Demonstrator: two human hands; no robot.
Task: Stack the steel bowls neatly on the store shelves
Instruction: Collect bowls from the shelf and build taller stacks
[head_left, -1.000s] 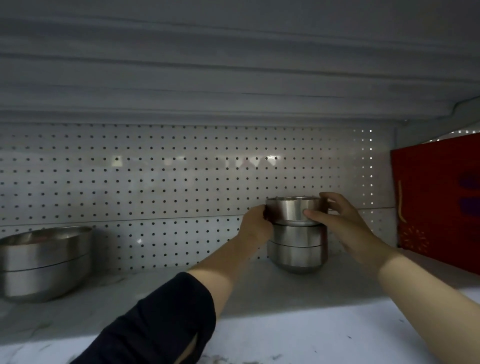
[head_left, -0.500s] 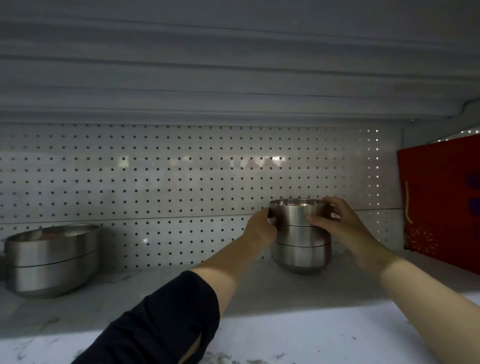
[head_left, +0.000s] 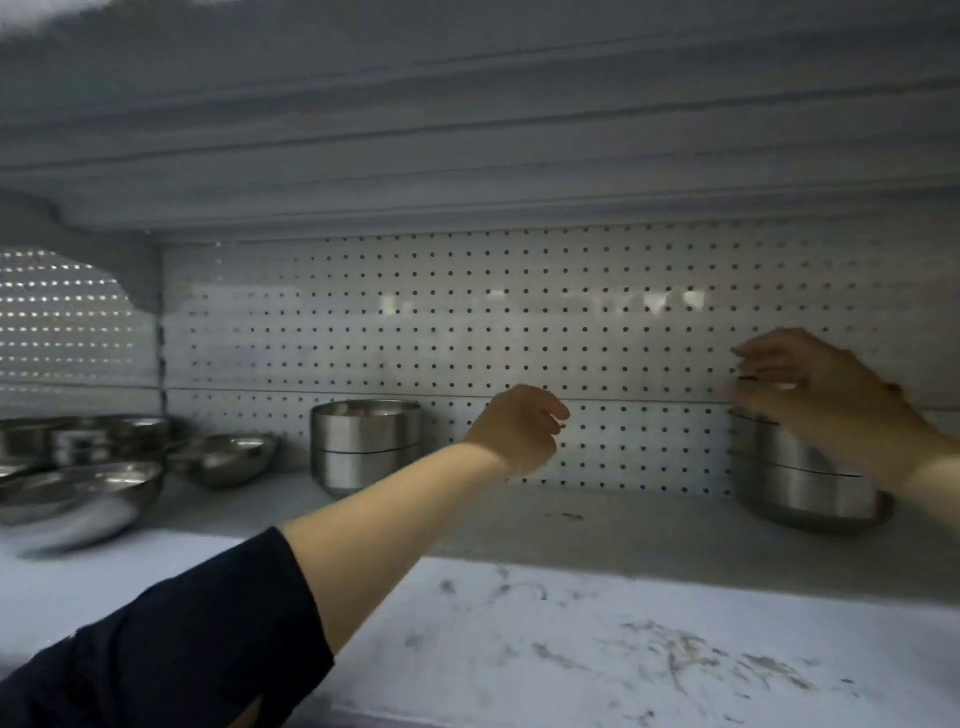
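A stack of steel bowls stands at the back right of the white shelf, against the pegboard. My right hand lies over its top, fingers curled round the rim of the top bowl; the hand is blurred and hides most of that bowl. My left hand hangs in the air left of the stack, well apart from it, loosely curled and holding nothing. A second stack of two steel bowls stands further left along the back.
Several wider, shallow steel bowls crowd the shelf's left end, one large bowl nearest the front. The pegboard wall closes the back and the upper shelf's underside hangs low overhead.
My left hand has come off the top bowl and pulled away to the left. The view has swung left, so the stack now sits at the right and more bowls show.
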